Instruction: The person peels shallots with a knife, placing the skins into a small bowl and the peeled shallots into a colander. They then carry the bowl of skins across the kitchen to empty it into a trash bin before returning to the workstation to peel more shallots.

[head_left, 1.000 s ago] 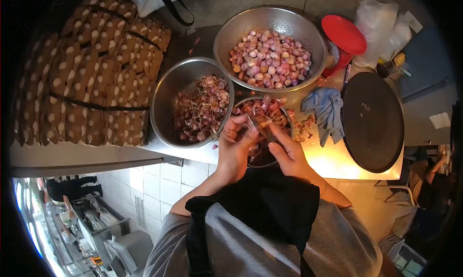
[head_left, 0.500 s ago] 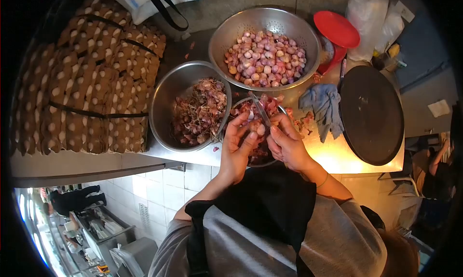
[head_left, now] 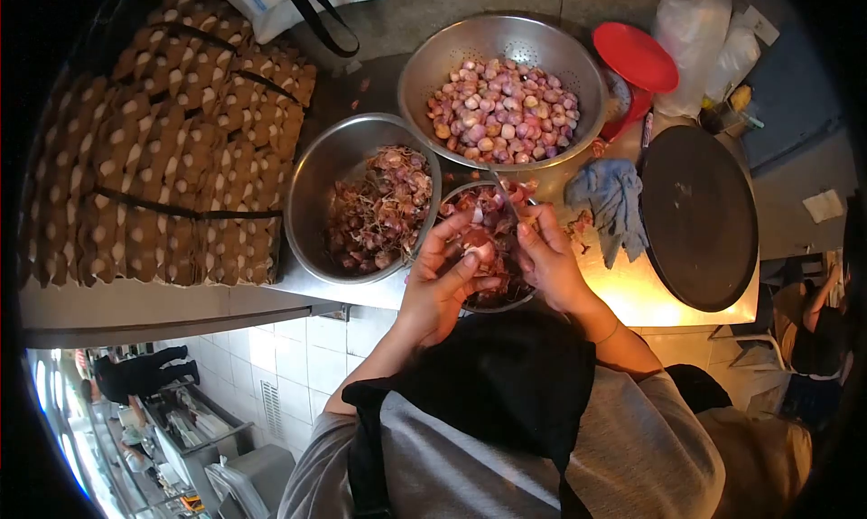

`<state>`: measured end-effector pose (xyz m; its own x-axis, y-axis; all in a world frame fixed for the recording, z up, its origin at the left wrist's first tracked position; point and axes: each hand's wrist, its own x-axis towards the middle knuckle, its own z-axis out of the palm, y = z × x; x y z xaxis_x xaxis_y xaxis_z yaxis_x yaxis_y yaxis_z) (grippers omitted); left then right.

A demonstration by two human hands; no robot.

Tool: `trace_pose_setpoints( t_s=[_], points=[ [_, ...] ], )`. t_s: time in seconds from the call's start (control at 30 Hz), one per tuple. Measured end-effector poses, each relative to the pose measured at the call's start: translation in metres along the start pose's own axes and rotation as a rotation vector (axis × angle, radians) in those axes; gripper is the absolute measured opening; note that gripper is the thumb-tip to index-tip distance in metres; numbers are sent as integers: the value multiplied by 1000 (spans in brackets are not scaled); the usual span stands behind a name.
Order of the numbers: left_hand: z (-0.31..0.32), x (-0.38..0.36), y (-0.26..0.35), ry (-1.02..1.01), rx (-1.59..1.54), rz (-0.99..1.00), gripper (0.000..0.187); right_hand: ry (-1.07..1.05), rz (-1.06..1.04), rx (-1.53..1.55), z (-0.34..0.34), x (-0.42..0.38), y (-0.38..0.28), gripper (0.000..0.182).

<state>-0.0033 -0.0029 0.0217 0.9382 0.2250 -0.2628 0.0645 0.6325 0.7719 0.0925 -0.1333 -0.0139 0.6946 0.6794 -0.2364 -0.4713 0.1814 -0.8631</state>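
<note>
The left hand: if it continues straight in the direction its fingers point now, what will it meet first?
The left hand holds a shallot over the small steel bowl, fingers pointing up and right. Continuing that way, it would probably first meet the right hand with its knife, though depth is unclear.

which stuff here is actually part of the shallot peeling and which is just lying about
In use: left hand holding a shallot; right hand with a knife; small bowl; peel bowl; colander of shallots.

Lying about: egg trays; blue cloth; round black tray; red lid; plastic bags.
</note>
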Motion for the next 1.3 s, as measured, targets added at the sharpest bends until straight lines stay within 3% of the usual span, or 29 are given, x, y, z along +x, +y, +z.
trace_pose_setpoints(
  t_s=[0.13,0.23,0.33,0.47,0.8,0.83,0.93,1.03,1.13,1.17,1.3],
  points=[
    [-1,1,5,70,-141,6,37,-82,-90,-102,-1,-5,-8,38],
    [-12,7,1,46,-232,-24,34,-193,-89,-153,3,-10,-9,42],
    [-14,10,-2,51,-254,4,31,-275,5,-131,4,-18,-9,40],
    [-11,9,-5,121,-211,64,28,-230,-369,-598,2,-23,0,41],
    [-16,6,-20,170,-206,197,23,-195,-531,-807,-4,-24,7,45],
    [-9,4,-19,192,-232,133,22,-207,-490,-827,-4,-23,5,46],
    [-13,6,-29,143,-232,207,23,-185,-437,-731,2,-21,4,43],
    [-9,1,-29,196,-190,198,20,-129,-533,-713,2,-16,16,40],
    [-8,-1,-37,159,-113,252,22,-130,-362,-465,3,-13,25,35],
    [-5,-4,-40,202,-100,220,25,-155,-434,-353,6,-8,27,32],
    [-4,0,-38,200,-41,233,32,-210,-151,-172,8,-10,9,28]
  ],
)
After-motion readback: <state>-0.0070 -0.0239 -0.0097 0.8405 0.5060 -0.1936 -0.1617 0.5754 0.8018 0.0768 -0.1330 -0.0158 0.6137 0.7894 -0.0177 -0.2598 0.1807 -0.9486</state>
